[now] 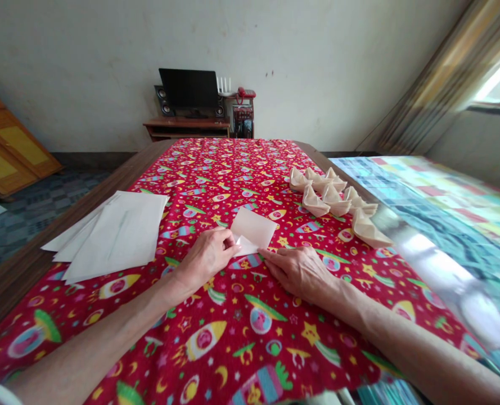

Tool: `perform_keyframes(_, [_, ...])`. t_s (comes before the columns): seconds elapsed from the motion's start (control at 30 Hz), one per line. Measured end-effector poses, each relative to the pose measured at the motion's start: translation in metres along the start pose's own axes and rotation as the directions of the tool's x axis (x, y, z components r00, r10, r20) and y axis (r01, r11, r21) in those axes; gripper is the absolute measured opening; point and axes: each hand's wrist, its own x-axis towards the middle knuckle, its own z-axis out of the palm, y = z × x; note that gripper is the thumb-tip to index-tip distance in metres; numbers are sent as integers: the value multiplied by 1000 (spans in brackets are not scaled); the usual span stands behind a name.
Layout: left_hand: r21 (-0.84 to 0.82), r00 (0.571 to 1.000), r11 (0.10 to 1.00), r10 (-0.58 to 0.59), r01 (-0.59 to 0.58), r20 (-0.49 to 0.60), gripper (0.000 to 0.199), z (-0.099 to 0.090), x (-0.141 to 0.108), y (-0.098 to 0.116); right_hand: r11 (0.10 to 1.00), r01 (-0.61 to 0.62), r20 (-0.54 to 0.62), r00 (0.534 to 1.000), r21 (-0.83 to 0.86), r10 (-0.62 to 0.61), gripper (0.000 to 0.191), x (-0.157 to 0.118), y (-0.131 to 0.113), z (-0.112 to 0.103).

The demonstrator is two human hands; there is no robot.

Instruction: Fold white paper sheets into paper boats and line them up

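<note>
A small sheet of pale paper (255, 225) lies on the red patterned cloth in front of me, its near edge partly folded over. My left hand (210, 252) pinches the folded left corner between thumb and forefinger. At the right end of the fold, the fingertips of my right hand (297, 271) touch the paper, with the fingers stretched out and lying low over the cloth. Several folded paper boats (336, 191) sit in rows farther off to the right. A fanned stack of white paper sheets (121, 236) rests to the left.
The red cloth (237, 169) covers a brown wooden table (125, 179). Along its right side is a bed with a checked cover (456, 197). A monitor (189, 89), speakers and a red telephone (245, 93) stand by the far wall. A wooden cabinet (11, 140) is at left.
</note>
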Motion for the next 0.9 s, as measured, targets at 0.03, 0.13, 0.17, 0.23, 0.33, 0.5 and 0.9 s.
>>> perform_keyframes(0.03, [4,1000,1000,-3,3,1,17,0,0,0,1000,-1,6,1000,-2,1,38,1,-1,-1])
perform_keyframes(0.13, [4,1000,1000,-5,5,5,18,0,0,1,1000,-6,38,999,-7,7,38,2,-2,-3])
perform_keyframes(0.17, [0,1000,1000,-3,3,6,18,0,0,1,1000,-12,48,999,-13,12,38,2,-2,-3])
perform_keyframes(0.23, [-1,1000,1000,-3,3,12,18,0,0,1,999,-25,59,998,-33,27,39,3,-3,-4])
perform_keyframes(0.33, [13,1000,1000,-17,17,16,16,-1,0,1,997,-39,67,997,-62,43,40,6,-5,-4])
perform_keyframes(0.5, [11,999,999,-49,49,19,19,-1,2,0,993,-43,116,992,-108,56,39,13,-10,-9])
perform_keyframes(0.9, [98,959,956,266,-275,99,26,-1,-10,6,986,-41,180,981,-160,70,37,18,-13,-17])
